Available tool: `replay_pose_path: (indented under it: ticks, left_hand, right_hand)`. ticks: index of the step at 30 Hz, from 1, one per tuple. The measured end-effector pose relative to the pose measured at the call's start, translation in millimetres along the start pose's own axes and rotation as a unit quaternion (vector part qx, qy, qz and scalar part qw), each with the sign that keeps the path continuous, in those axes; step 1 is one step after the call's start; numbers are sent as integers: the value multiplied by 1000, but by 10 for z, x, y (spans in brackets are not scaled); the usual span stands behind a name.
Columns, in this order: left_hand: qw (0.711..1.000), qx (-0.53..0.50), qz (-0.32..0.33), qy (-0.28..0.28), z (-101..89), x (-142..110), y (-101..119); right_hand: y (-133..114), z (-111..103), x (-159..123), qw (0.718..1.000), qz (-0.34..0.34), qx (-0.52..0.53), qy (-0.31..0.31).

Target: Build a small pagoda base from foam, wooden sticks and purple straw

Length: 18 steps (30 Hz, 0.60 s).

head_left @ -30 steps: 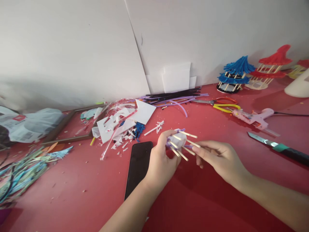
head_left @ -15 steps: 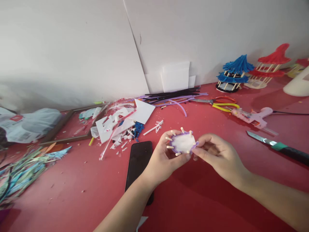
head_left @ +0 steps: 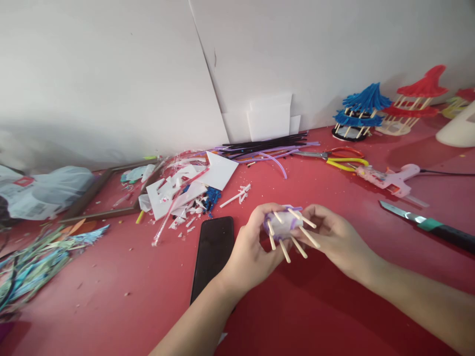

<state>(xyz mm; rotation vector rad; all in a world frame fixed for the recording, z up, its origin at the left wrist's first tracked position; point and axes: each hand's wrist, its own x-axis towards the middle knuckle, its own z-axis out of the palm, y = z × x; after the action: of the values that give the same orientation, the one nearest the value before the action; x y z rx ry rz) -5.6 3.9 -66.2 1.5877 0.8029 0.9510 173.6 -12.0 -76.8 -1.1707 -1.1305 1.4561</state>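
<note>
Between my two hands is a small round white base (head_left: 285, 225) edged with purple pipe cleaner (head_left: 293, 207). Several pale wooden sticks (head_left: 299, 247) stand out from its rim, tilted toward me and down to the right. My left hand (head_left: 256, 240) is wrapped round the left side of the base, thumb below and fingers behind. At the right edge, my right hand (head_left: 330, 235) pinches the purple rim; its fingertips are partly hidden by the sticks. A black phone (head_left: 213, 252) lies on the red table beside my left wrist.
A utility knife (head_left: 426, 223), a pink glue gun (head_left: 393, 179) and pliers (head_left: 343, 160) lie to the right. Blue (head_left: 359, 113) and red (head_left: 417, 101) pagoda models stand behind. Paper scraps (head_left: 181, 188) and black pipe cleaners (head_left: 263, 144) lie further back; stringy strips (head_left: 44, 262) are left.
The base has been tipped so its sticks, seen nearly end-on before, now show their length pointing down and to the right. Both hands keep hold of it in about the same place.
</note>
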Motion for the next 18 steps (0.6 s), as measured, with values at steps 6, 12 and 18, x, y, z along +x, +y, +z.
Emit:
replay_pose_path:
  ticks: [6, 12, 18]
  left_hand:
    - [994, -80, -66, 40, 24, 24, 12]
    - [979, -169, -111, 41, 19, 29, 20]
    - [985, -138, -86, 59, 16, 25, 42]
  right_hand:
    - [-3, 24, -108, 938, -233, -237, 103]
    - [-21, 1, -105, 835, -422, -344, 78]
    - [-40, 18, -102, 800, -447, -381, 119]
